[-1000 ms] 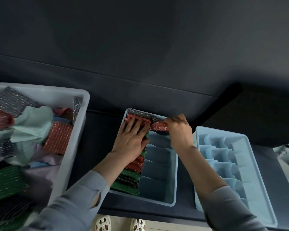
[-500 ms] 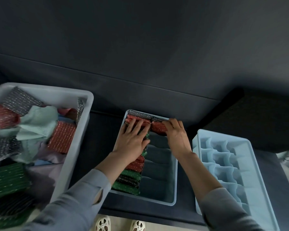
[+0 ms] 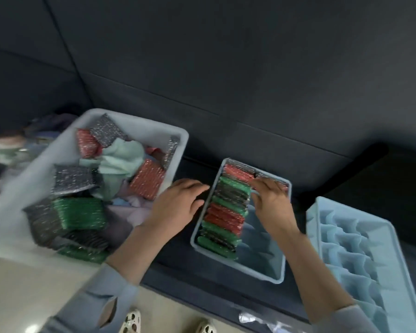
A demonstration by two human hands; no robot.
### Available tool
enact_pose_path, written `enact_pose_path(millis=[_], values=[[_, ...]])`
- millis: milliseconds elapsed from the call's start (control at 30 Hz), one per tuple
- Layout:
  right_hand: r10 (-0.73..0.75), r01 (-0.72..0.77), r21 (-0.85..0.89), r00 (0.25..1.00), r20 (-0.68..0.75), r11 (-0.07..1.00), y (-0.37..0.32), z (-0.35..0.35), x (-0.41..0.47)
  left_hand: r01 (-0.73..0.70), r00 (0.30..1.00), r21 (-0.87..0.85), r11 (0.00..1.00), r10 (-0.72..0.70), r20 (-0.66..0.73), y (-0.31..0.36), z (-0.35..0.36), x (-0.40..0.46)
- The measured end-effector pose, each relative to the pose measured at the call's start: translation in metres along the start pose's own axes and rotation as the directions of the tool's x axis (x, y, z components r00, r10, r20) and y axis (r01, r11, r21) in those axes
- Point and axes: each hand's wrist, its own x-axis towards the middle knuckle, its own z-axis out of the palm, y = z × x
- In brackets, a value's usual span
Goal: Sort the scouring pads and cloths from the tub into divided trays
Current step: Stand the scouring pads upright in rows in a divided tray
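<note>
Right hand [image 3: 271,203] fingers curled over red pad [image 3: 240,173] at tray [image 3: 238,265] far end, left hand [image 3: 175,207] loosely spread, empty; packed row could spring up.

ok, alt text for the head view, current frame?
A person's right hand reaches into the far end of a divided tray lined with scouring pads, while the left hand hovers open between it and a tub of pads and cloths. A second tray sits right.
</note>
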Motion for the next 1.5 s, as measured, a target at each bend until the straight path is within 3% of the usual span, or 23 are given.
enact_pose_path(millis=[100, 200, 367, 467, 567, 633, 733, 833, 933, 1000, 1067, 1100, 1233, 1367, 1433, 1500], values=[[-0.066, 0.074, 0.117, 0.995, -0.071, 0.990, -0.050, 0.007, -0.010, 0.054, 0.987, -0.002, 0.999, -0.054, -0.150, -0.035, -0.032, -0.042], [-0.089, 0.105, 0.200, 0.992, -0.089, 0.974, -0.114, 0.019, -0.013, 0.122, 0.969, -0.026, 0.992, -0.124, -0.212, -0.082, -0.062, -0.083], [-0.153, 0.142, 0.346, 0.988, 0.006, 0.927, -0.223, 0.053, -0.004, 0.262, 0.952, 0.059, 0.963, -0.248, -0.180, -0.173, -0.092, -0.137], [-0.188, 0.114, 0.355, 0.965, 0.182, 0.928, -0.283, 0.074, 0.000, 0.347, 0.935, 0.028, 0.937, -0.344, -0.082, -0.211, -0.099, -0.151], [-0.117, 0.029, 0.198, 0.886, 0.449, 0.980, -0.331, 0.092, 0.001, 0.421, 0.907, -0.061, 0.905, -0.422, -0.006, -0.226, -0.101, -0.147], [-0.072, -0.003, 0.145, 0.856, 0.512, 0.989, -0.347, 0.103, 0.001, 0.464, 0.886, -0.081, 0.882, -0.459, 0.074, -0.233, -0.101, -0.137], [0.006, -0.080, 0.143, 0.892, 0.452, 0.987, -0.342, 0.106, 0.005, 0.483, 0.873, -0.115, 0.868, -0.467, 0.142, -0.240, -0.099, -0.120], [0.118, -0.198, 0.189, 0.922, 0.369, 0.962, -0.318, 0.093, 0.006, 0.475, 0.878, -0.209, 0.855, -0.475, 0.055, -0.238, -0.098, -0.109], [0.043, -0.144, 0.262, 0.934, 0.355, 0.954, -0.297, 0.066, 0.001, 0.436, 0.881, -0.320, 0.841, -0.472, -0.041, -0.234, -0.100, -0.107], [-0.048, -0.127, 0.308, 0.863, 0.503, 0.943, -0.296, 0.050, -0.007, 0.371, 0.895, -0.388, 0.844, -0.436, -0.091, -0.232, -0.105, -0.110], [-0.092, -0.212, 0.321, 0.689, 0.719, 0.923, -0.303, 0.047, -0.016, 0.306, 0.912, -0.438, 0.845, -0.392, -0.120, -0.229, -0.111, -0.115], [-0.107, -0.228, 0.321, 0.639, 0.762, 0.919, -0.305, 0.052, -0.020, 0.288, 0.917, -0.451, 0.845, -0.379, -0.123, -0.228, -0.114, -0.118], [-0.102, -0.173, 0.329, 0.734, 0.672, 0.928, -0.299, 0.075, -0.024, 0.293, 0.929, -0.507, 0.811, -0.366, -0.049, -0.221, -0.122, -0.127], [-0.135, 0.061, 0.215, 0.929, 0.346, 0.975, -0.300, 0.079, -0.026, 0.420, 0.898, -0.400, 0.815, -0.437, 0.051, -0.222, -0.120, -0.130], [-0.170, 0.115, 0.195, 0.941, 0.291, 0.974, -0.300, 0.081, -0.026, 0.482, 0.876, -0.254, 0.839, -0.450, 0.175, -0.224, -0.118, -0.134], [-0.167, 0.099, 0.188, 0.904, 0.394, 0.977, -0.297, 0.086, -0.026, 0.489, 0.858, -0.164, 0.857, -0.438, 0.267, -0.223, -0.118, -0.139]])
